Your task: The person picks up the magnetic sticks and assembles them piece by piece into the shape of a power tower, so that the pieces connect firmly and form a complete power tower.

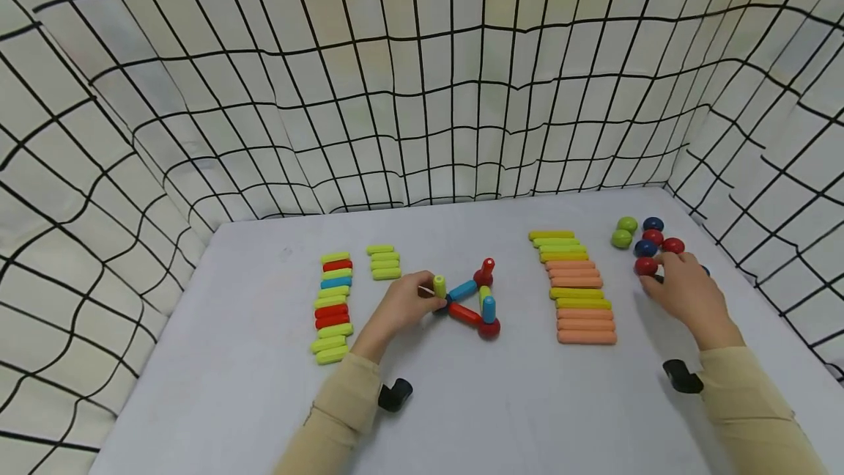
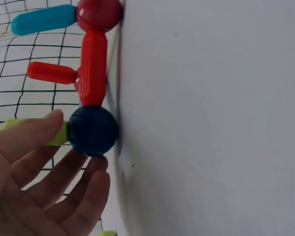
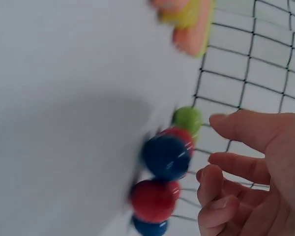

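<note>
A triangle of balls and sticks lies on the table, with a red stick (image 2: 93, 66), a blue stick (image 1: 463, 290) and a yellow-green one as its sides. Its corners are a dark blue ball (image 2: 92, 131), a near red ball (image 1: 489, 329) and a far red ball. Each corner carries an upright stick. My left hand (image 1: 405, 303) pinches the yellow-green stick (image 1: 439, 285) on the dark blue ball, fingertips under the ball in the left wrist view. At the right, my right hand (image 1: 691, 295) hovers by loose balls (image 3: 166, 157), thumb and fingers apart with nothing between them.
Short sticks (image 1: 331, 310) in yellow-green, red and blue form a column at left, beside a small yellow-green group (image 1: 385, 262). Longer yellow and orange sticks (image 1: 587, 325) line up between the triangle and the balls. Black netting (image 1: 435, 94) over white walls encloses the table.
</note>
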`<state>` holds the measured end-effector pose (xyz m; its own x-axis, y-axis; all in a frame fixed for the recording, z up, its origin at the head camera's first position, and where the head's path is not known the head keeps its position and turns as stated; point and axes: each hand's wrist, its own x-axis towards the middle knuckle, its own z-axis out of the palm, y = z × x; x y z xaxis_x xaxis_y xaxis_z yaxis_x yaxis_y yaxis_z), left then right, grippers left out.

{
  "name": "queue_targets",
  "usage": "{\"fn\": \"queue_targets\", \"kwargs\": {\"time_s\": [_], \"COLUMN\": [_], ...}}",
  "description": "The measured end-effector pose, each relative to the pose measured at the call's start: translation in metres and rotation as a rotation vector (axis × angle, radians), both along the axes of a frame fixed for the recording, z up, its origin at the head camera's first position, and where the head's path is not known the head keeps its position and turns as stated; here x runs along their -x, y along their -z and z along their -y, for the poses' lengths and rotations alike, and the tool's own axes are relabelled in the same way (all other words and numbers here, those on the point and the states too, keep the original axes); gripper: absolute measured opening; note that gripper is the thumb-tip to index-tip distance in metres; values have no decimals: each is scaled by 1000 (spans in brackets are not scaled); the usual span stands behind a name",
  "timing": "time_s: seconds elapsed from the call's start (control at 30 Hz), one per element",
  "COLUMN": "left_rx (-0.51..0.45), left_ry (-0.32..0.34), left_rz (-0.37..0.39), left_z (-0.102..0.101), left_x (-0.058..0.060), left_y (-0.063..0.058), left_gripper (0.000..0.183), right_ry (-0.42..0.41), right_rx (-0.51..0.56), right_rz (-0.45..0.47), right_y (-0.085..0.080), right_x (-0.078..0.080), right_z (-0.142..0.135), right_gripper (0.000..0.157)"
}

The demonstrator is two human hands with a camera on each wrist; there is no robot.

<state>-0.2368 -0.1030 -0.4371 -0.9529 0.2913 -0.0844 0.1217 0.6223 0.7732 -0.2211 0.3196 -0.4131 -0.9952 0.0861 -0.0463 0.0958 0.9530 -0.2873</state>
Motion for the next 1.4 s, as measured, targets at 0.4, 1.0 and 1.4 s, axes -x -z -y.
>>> {"fn": "queue_targets", "kwargs": {"time_s": [0.4, 1.0, 1.4], "left_rx": [-105, -137, -118], "left_ry": [-20, 23, 69], "left_rz": [29, 5, -19], "left_z": [6, 9, 7], "left_x": [-6, -9, -6], "left_y": [2, 2, 6], "left_gripper": [22, 22, 23], "right_ry": [-20, -452, -500], "right_rx": [37, 679, 631], "right_rz": [-36, 62, 44], "right_y": [24, -25, -19], "right_x": [-1, 28, 45], "right_z": [-19, 132, 170], "right_gripper": [51, 47, 44]}}
